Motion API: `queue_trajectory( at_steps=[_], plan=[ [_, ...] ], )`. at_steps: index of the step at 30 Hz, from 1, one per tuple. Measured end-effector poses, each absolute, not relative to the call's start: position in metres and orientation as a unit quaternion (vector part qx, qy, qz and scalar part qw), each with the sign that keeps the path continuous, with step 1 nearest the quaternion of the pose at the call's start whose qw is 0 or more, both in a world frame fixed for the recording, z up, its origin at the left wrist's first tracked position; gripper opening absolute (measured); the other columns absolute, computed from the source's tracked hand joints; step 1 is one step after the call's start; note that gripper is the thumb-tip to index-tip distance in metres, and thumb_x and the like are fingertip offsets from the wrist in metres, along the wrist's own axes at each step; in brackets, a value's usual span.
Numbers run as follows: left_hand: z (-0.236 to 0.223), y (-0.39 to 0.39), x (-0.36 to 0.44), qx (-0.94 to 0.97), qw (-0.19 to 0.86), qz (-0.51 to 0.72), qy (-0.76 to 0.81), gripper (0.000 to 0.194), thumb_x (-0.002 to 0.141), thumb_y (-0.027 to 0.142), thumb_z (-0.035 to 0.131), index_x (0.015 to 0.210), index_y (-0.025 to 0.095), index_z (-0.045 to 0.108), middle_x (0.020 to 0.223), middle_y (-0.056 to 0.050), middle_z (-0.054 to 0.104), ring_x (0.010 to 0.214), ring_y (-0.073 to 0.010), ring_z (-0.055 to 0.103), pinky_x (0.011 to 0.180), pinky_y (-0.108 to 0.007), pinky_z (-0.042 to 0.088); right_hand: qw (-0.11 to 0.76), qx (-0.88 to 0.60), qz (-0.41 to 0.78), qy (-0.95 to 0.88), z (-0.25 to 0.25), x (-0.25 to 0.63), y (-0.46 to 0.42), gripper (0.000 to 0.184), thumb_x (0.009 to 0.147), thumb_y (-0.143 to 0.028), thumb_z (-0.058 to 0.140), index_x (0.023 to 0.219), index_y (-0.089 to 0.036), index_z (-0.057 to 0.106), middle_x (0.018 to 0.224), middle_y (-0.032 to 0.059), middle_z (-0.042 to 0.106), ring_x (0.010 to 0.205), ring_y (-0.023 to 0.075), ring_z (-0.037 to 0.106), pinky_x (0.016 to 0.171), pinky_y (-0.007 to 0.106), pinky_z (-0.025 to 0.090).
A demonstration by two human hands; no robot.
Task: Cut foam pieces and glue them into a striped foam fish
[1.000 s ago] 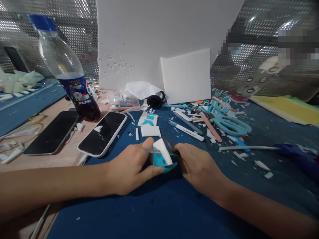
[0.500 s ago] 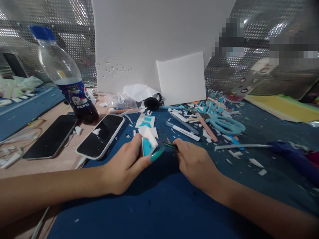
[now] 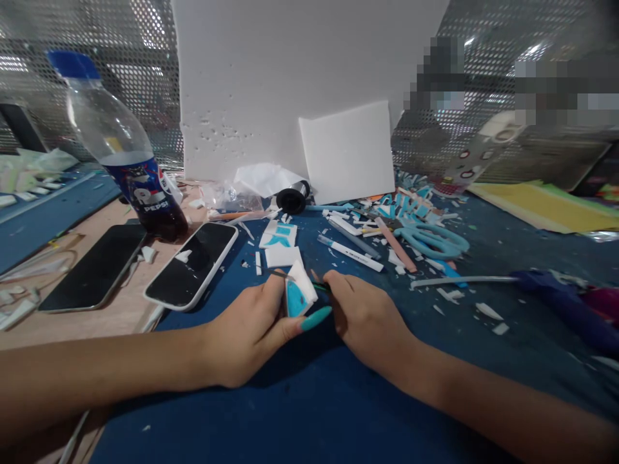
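Observation:
My left hand (image 3: 251, 332) pinches a small white foam piece (image 3: 298, 291) with a blue painted face, holding it upright on the blue mat (image 3: 300, 399). My right hand (image 3: 365, 319) is closed around a thin dark cutter (image 3: 320, 285) whose blade lies across the top of the foam piece. Both hands rest on the mat, close together.
A Pepsi bottle (image 3: 128, 154) and two phones, one black (image 3: 94, 265) and one white-cased (image 3: 193, 263), lie at the left. White foam boards (image 3: 345, 151) lean at the back. Blue scissors (image 3: 430, 240), a pen (image 3: 351, 252), foam scraps and a glue gun (image 3: 556, 293) lie at the right.
The cutter blade came out of the foam piece half a second ago and now lies across it again. The left hand turned the piece slightly. The view shifted a little.

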State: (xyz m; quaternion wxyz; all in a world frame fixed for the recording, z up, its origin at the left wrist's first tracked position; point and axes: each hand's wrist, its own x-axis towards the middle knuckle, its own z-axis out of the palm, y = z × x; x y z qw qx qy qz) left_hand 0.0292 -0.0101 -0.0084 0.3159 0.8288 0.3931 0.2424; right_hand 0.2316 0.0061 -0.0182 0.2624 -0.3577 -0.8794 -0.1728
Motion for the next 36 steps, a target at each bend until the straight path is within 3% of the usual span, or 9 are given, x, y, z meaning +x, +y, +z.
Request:
queue_trajectory(
  at_steps=[4,9,13,16,19,22,27,32,36],
  plan=[
    [-0.010,-0.009,0.028,0.818,0.327,0.280,0.382,0.021,0.095,0.039,0.035,0.086,0.020,0.036,0.070,0.001,0.048,0.057,-0.0139,0.045,0.053,-0.026,0.037,0.269,-0.359,-0.193,-0.873,-0.018,0.234,0.006,0.027,0.069,0.002,0.034,0.085,-0.016,0.046,0.056,0.0008,0.053,0.049,0.0152,0.050,0.045,0.023,0.035],
    [-0.010,-0.012,0.034,0.864,0.265,0.217,0.371,0.027,0.094,0.043,0.029,0.090,0.017,0.037,0.079,-0.008,0.055,0.061,-0.0204,0.051,0.052,-0.031,0.037,0.267,-0.358,-0.173,-0.878,-0.018,0.227,0.004,0.025,0.073,-0.001,0.034,0.087,-0.017,0.047,0.061,0.0033,0.058,0.054,0.0166,0.054,0.049,0.024,0.036],
    [-0.007,-0.017,0.038,0.876,0.302,0.186,0.328,0.027,0.093,0.045,0.034,0.086,0.019,0.032,0.063,0.001,0.046,0.048,-0.0154,0.041,0.045,-0.027,0.028,0.262,-0.417,-0.152,-0.857,-0.021,0.223,0.009,0.021,0.080,-0.004,0.033,0.084,-0.017,0.049,0.054,0.0015,0.055,0.047,0.0153,0.050,0.046,0.025,0.030],
    [-0.006,-0.017,0.036,0.835,0.320,0.236,0.380,0.022,0.093,0.040,0.039,0.086,0.020,0.033,0.061,0.006,0.040,0.048,-0.0127,0.037,0.046,-0.024,0.029,0.284,-0.441,-0.135,-0.840,-0.021,0.228,0.015,0.018,0.087,-0.011,0.033,0.082,-0.017,0.048,0.050,0.0002,0.052,0.044,0.0151,0.050,0.044,0.025,0.028],
    [-0.009,-0.014,0.033,0.825,0.287,0.279,0.400,0.017,0.092,0.032,0.044,0.100,0.018,0.040,0.069,0.004,0.044,0.057,-0.0131,0.042,0.052,-0.025,0.035,0.314,-0.460,-0.087,-0.826,-0.018,0.238,0.021,0.016,0.092,-0.020,0.034,0.081,-0.018,0.045,0.049,-0.0030,0.047,0.039,0.0135,0.047,0.042,0.024,0.027],
    [-0.014,-0.010,0.032,0.823,0.245,0.309,0.409,0.026,0.091,0.023,0.047,0.116,0.018,0.042,0.082,0.000,0.045,0.065,-0.0134,0.044,0.059,-0.026,0.040,0.348,-0.440,-0.008,-0.828,-0.014,0.245,0.025,0.018,0.094,-0.023,0.035,0.077,-0.020,0.042,0.049,-0.0061,0.041,0.038,0.0111,0.046,0.043,0.022,0.031],
    [-0.020,-0.004,0.031,0.806,0.264,0.358,0.391,0.047,0.089,0.014,0.046,0.133,0.019,0.031,0.076,0.003,0.045,0.066,-0.0124,0.046,0.062,-0.025,0.043,0.322,-0.353,0.055,-0.877,-0.007,0.248,0.023,0.019,0.096,-0.023,0.036,0.080,-0.019,0.045,0.055,-0.0052,0.044,0.043,0.0098,0.045,0.045,0.021,0.032],
    [-0.017,0.000,0.023,0.794,0.316,0.337,0.395,0.048,0.089,0.020,0.050,0.134,0.020,0.032,0.071,0.005,0.046,0.061,-0.0112,0.046,0.061,-0.025,0.043,0.287,-0.286,0.107,-0.908,-0.004,0.250,0.023,0.034,0.098,-0.042,0.030,0.089,-0.017,0.050,0.066,-0.0010,0.052,0.052,0.0101,0.046,0.049,0.022,0.035],
    [-0.012,0.002,0.018,0.791,0.333,0.341,0.383,0.046,0.087,0.025,0.057,0.129,0.020,0.040,0.069,0.005,0.045,0.059,-0.0110,0.046,0.056,-0.022,0.039,0.292,-0.270,0.136,-0.907,-0.007,0.255,0.032,0.049,0.094,-0.055,0.020,0.082,-0.018,0.051,0.066,-0.0004,0.049,0.056,0.0111,0.045,0.052,0.023,0.036]
  ],
)
